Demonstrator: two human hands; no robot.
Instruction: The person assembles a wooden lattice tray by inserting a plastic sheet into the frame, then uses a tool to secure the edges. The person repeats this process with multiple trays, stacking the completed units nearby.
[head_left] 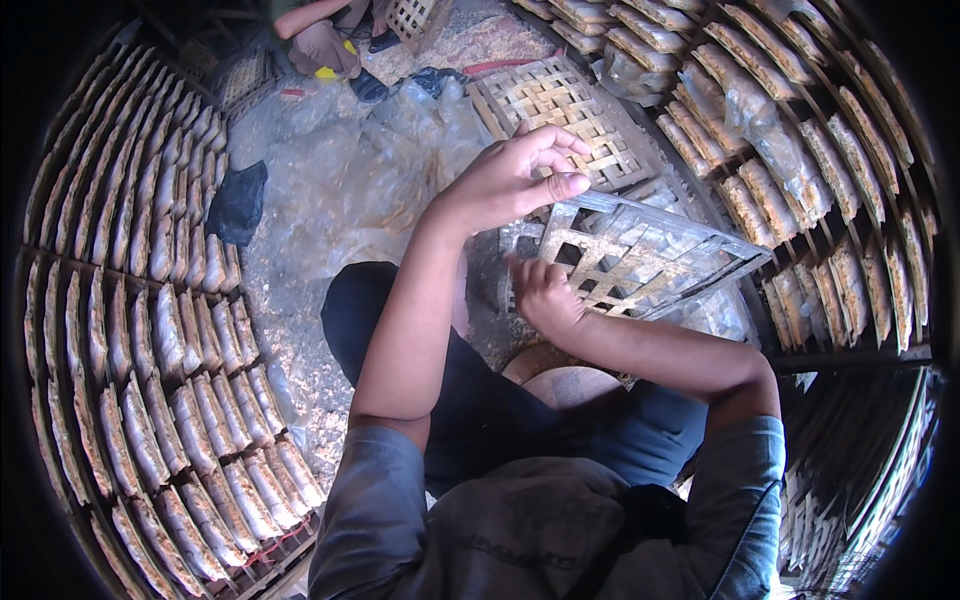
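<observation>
A woven bamboo tray [640, 252] with a dark wooden frame is tilted up in front of me, with pale crumbs on its open lattice. My right hand [548, 297] is closed at its left side, fingers curled against the slats; part of the grip is hidden. Above the tray's upper left corner is my left hand [515, 182], fingers bent and apart from the thumb. That thumb lies at or just over the frame's edge; whether it presses there I cannot tell. Beyond it a second woven tray [575, 110] lies flat, partly covered.
Racks of long crusted white slabs [165, 330] rise at left, with more slabs [775, 200] on the right. Crumpled clear plastic sheets [385, 165] cover the floor ahead. Another person [322, 45] sits at the far end beside a woven tray [412, 18]. A round pale object [570, 387] is near my legs.
</observation>
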